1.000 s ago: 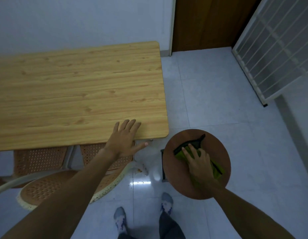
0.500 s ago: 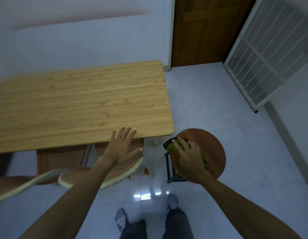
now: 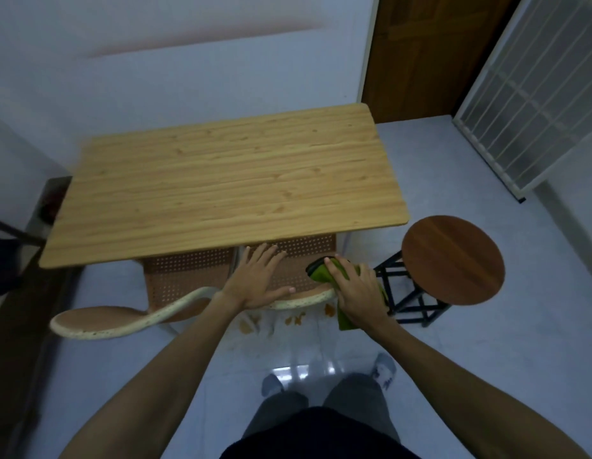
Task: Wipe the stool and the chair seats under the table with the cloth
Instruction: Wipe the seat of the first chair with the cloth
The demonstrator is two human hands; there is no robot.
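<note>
Here the green cloth [image 3: 346, 294] is bunched in the right hand [image 3: 357, 293], whose fingers curl closed around it and press it onto the near right corner of the right chair seat [image 3: 301, 260], with a tail of fabric hanging over the cream rim [image 3: 297, 303]. That grip looks meant to keep a wad under the palm for rubbing the perforated surface.

The left hand [image 3: 256, 281] lies flat and open on the same seat at about 9 o'clock from the cloth, holding nothing, probably steadying the chair so it does not slide.

A 2nd chair seat [image 3: 185, 276] sits just beside it, farther toward 9 o'clock, both tucked partly beneath the wooden table [image 3: 221, 180], which hides their far halves. Reaching those parts will likely call for pulling the chairs out.

The round stool [image 3: 453, 260] stands at 3 o'clock of the cloth, clear of the table, its seat bare. Brown specks on the floor [image 3: 294, 321] lie below the chair rim.
</note>
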